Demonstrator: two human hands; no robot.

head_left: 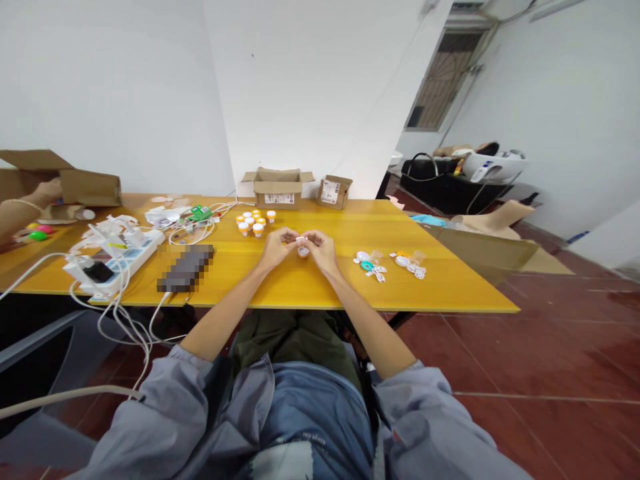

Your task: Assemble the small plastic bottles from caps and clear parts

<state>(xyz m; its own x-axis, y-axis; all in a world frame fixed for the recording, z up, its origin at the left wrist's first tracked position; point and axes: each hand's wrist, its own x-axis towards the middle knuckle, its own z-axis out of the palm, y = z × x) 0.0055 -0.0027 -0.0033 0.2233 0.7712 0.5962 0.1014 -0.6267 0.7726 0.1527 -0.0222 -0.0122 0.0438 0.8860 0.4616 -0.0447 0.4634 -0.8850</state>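
Over the middle of the yellow table, my left hand (279, 247) and my right hand (320, 249) meet fingertip to fingertip. Both are closed on one small white plastic part (301, 241), whose exact kind is too small to make out. Just below the fingers a small clear cup (303, 252) stands on the tabletop. To the right of my right hand lies a group of loose plastic parts, white ones with a teal ring (367, 266). Beside it is a second group with white pieces and an orange ring (403, 256).
Several orange-and-white capped little jars (257, 223) stand left of my hands. Behind them are an open cardboard box (278, 190) and a smaller box (335, 191). A power strip (125, 260) with cables and a pixelated dark device (185, 268) occupy the left. Another person's hand (47, 191) reaches into a carton.
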